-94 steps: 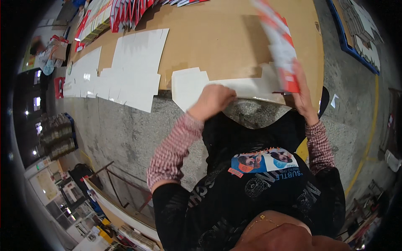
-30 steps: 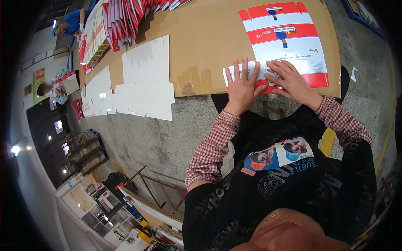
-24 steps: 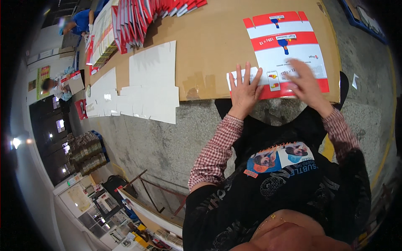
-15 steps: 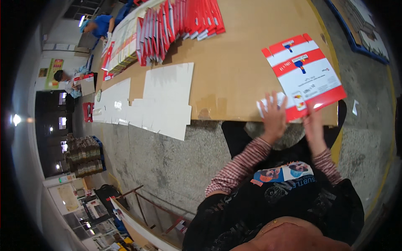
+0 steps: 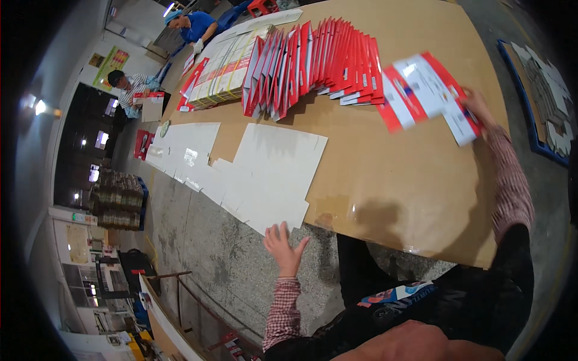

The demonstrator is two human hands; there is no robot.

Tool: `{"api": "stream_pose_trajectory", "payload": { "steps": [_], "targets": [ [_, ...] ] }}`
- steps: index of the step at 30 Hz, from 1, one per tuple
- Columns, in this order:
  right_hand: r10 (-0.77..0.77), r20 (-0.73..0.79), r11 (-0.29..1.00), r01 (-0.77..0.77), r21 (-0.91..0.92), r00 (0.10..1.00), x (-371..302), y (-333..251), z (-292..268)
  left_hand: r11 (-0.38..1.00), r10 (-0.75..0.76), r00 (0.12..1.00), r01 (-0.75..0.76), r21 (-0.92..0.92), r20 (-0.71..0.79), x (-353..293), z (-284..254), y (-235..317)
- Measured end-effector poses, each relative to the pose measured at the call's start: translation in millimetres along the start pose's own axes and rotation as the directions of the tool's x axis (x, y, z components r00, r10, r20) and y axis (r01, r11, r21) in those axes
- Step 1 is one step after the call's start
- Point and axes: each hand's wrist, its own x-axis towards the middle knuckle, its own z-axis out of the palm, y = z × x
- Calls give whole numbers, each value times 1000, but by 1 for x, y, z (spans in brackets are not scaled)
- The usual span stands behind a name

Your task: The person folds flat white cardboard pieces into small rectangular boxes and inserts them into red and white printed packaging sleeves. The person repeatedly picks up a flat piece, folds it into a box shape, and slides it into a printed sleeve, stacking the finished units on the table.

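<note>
My right hand (image 5: 478,108) grips the right edge of a flat red and white carton (image 5: 424,90), slightly blurred, over the right part of the brown cardboard-topped table (image 5: 391,180). The carton's far left corner reaches the end of a long fanned row of red and white cartons (image 5: 355,63). My left hand (image 5: 284,248) holds nothing. Its fingers are spread beside the near edge of a white cardboard sheet (image 5: 271,165) that overhangs the table's front. Whether the fingertips touch that sheet, I cannot tell.
Left of the row sits a yellow-strapped stack of flat cartons (image 5: 220,75). Two people are at the far left, one in a blue shirt (image 5: 201,27), one in a striped shirt (image 5: 135,84). A blue pallet (image 5: 533,114) with cardboard stands right; piled bundles (image 5: 117,198) stand left.
My right hand has carried the carton from the table's near edge away toward the row. My left hand has left the carton and moved left to the white sheet. The view has shifted.
</note>
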Motion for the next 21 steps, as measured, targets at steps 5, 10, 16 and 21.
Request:
{"api": "stream_pose_trajectory", "payload": {
  "steps": [5,10,16,21],
  "targets": [
    [-132,-214,973,85,-214,968,163,-70,167,990,107,993,-111,84,46,25,28,-51],
    [-302,-334,949,249,-193,893,139,-83,156,880,470,882,-471,-59,-32,79,-11,-53],
    [-785,342,542,840,-26,517,-235,-147,137,727,590,803,-484,-487,82,46,-82,97],
    [-545,350,783,612,-113,762,-405,-85,47,430,848,525,-764,-481,-76,-49,-44,264]
  ]
}}
